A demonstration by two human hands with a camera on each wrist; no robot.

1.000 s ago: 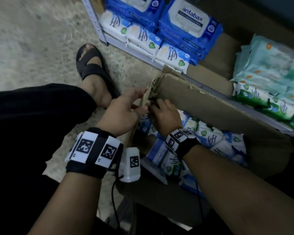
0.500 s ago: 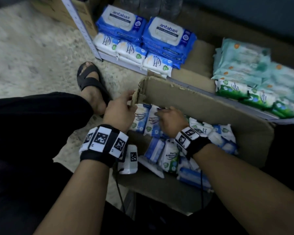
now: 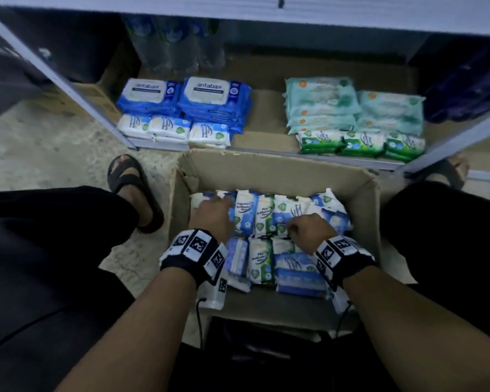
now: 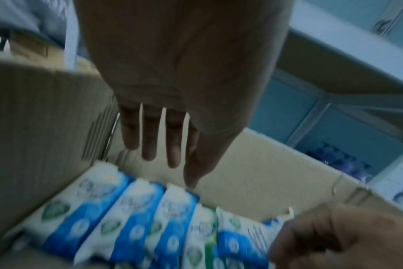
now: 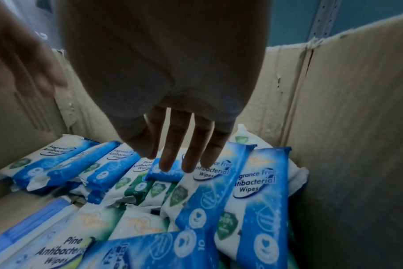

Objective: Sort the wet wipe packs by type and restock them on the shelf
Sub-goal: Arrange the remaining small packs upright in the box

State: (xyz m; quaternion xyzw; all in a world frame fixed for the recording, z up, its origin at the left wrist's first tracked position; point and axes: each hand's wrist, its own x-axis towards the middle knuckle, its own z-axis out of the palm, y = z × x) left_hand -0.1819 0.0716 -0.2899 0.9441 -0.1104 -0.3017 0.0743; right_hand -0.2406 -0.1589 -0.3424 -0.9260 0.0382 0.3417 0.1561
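While both hands reach down into the cardboard box [image 3: 277,168], neither has hold of anything: the left hand [image 3: 211,217] hangs with its fingers [image 4: 150,138] straight and spread over the left end of the far row, its thumb tip just touching a blue pack, and the right hand [image 3: 311,232] shows straight, parted fingers [image 5: 191,145] just above the middle packs, hovering or brushing them, I cannot tell which. Judging by this, the person is picking out which packs to lift next, so the hands are kept loose and low over the labels.

The mixed packs [image 3: 263,219] stand on edge in two rough rows, probably so the printed fronts can be read; blue "Fragrance Free" and green "Pine" ones are jumbled together, too many and too overlapped to count.

Beyond the box, the shelf [image 3: 269,142] already holds sorted groups, each kind kept together so new packs can join its like: two stacks of big blue packs [image 3: 181,97] at the back left with three small white-and-blue packs [image 3: 173,128] visible in front, and two stacks of pale green packs [image 3: 351,104] at the right with three small green packs [image 3: 361,142] in front. A bare strip lies between the groups.
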